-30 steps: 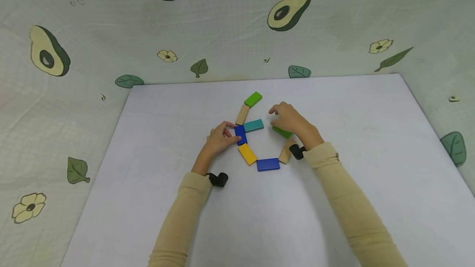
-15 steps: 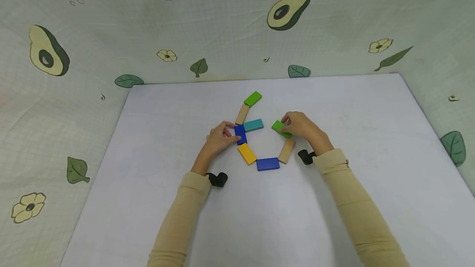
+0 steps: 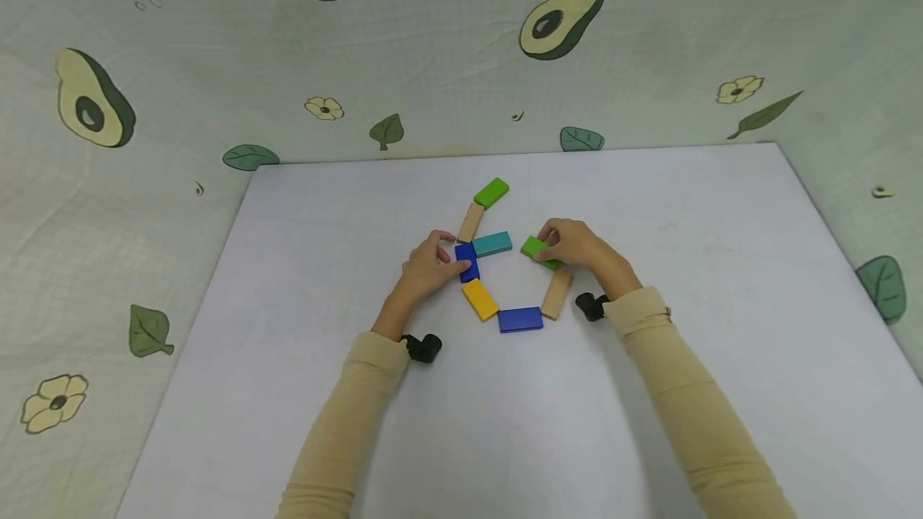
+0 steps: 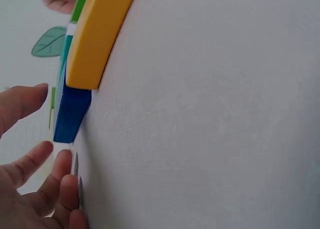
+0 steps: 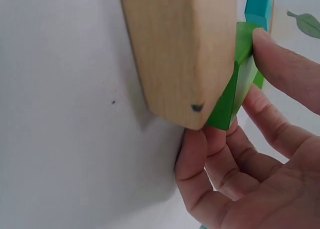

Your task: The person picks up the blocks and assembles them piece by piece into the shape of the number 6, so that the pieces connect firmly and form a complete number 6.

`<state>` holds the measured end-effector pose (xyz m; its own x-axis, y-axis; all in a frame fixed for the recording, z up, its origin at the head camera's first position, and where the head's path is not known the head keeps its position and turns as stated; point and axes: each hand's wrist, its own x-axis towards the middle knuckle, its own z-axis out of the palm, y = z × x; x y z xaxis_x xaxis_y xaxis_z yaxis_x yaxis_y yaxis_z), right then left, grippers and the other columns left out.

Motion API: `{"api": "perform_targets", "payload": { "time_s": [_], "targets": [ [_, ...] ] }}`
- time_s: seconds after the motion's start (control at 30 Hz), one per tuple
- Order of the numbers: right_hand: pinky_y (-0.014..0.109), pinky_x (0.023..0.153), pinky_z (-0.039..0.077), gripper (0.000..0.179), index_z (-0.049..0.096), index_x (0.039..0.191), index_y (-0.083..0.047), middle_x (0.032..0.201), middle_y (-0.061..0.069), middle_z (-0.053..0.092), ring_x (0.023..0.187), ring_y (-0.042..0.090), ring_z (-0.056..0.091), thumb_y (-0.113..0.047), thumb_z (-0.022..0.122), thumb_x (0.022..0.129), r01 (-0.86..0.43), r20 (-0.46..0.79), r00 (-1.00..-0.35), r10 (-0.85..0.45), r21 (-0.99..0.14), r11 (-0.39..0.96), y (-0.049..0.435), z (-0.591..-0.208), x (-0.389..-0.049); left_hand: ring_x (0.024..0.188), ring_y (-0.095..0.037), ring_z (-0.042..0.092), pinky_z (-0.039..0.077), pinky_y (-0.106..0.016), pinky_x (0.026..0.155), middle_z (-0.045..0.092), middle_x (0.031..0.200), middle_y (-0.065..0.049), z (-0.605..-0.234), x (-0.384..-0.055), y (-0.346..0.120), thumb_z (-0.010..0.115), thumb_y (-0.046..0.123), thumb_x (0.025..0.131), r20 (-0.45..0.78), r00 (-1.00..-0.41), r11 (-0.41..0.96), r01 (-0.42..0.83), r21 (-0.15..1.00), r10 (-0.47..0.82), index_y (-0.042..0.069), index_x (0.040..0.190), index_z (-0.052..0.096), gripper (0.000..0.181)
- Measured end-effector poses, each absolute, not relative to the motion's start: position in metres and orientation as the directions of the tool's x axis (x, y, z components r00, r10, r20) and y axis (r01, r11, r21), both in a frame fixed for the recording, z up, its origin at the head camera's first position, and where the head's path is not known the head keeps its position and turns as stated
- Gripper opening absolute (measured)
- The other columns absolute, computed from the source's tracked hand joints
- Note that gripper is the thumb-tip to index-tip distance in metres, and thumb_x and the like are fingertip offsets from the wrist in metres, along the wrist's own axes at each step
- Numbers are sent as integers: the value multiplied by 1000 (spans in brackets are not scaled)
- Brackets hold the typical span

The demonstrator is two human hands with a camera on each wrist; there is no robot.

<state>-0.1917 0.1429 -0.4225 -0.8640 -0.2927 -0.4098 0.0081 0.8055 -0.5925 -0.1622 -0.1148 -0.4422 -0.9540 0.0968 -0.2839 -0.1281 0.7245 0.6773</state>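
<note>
My right hand (image 3: 573,241) pinches a green block (image 3: 535,248) between thumb and fingers; in the right wrist view the thumb lies along the green block (image 5: 240,79). One end of that block is right by a bare wood block (image 3: 557,293). My left hand (image 3: 430,263) rests around a dark blue block (image 3: 467,261), thumb over its near corner in the head view. In the left wrist view, a small gap shows between thumb tip and the blue block (image 4: 72,114), and the fingers are loosely bent near its end. A teal block (image 3: 493,244) adjoins the blue one.
A yellow block (image 3: 480,299) and another blue block (image 3: 521,319) continue the curved row on the white table (image 3: 288,279). Above, a second wood block (image 3: 471,223) leads to another green block (image 3: 492,193). An avocado-print cloth (image 3: 433,38) hangs behind the table.
My right hand came down from beyond the near green block, took hold of it, and shifted it slightly left. The left hand stays almost still.
</note>
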Motion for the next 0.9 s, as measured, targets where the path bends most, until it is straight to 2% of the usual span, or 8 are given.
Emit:
{"api": "perform_targets", "payload": {
  "time_s": [0.17, 0.4, 0.6, 0.9],
  "targets": [
    [46, 90, 42, 38, 54, 115, -1, 117, 22, 55, 106, 35, 52, -23, 66, 86, -4, -402, -863, -306, -600, 800, 141, -424, -196, 87, -23, 42, 27, -30, 68, 47, 90, -7, -442, -166, -102, 68, 36, 83, -142, -983, 796, 9, 605, 120, 19, 121, 50, 45],
    [46, 88, 42, 39, 56, 114, -4, 118, 23, 55, 106, 35, 52, -26, 67, 84, 12, -403, -867, -293, -606, 796, 140, -426, -198, 92, -24, 43, 36, -33, 76, 52, 101, -7, -436, -173, -85, 68, 36, 83, -89, -977, 871, 128, 474, 192, 19, 115, 59, 37],
    [44, 88, 43, 41, 56, 114, -5, 119, 23, 55, 106, 34, 51, -28, 67, 83, 26, -414, -865, -285, -603, 797, 140, -428, -199, 94, -23, 43, 38, -35, 79, 53, 103, -6, -440, -178, -80, 68, 38, 83, -87, -976, 915, 151, 375, 197, 18, 114, 60, 38],
    [42, 85, 42, 42, 56, 113, -4, 118, 22, 54, 104, 33, 51, -31, 68, 82, 42, -414, -871, -265, -601, 798, 139, -428, -199, 93, -23, 43, 37, -36, 80, 53, 101, -6, -442, -180, -78, 67, 39, 83, -103, -977, 917, 135, 376, 186, 18, 112, 59, 36]
  ]
}}
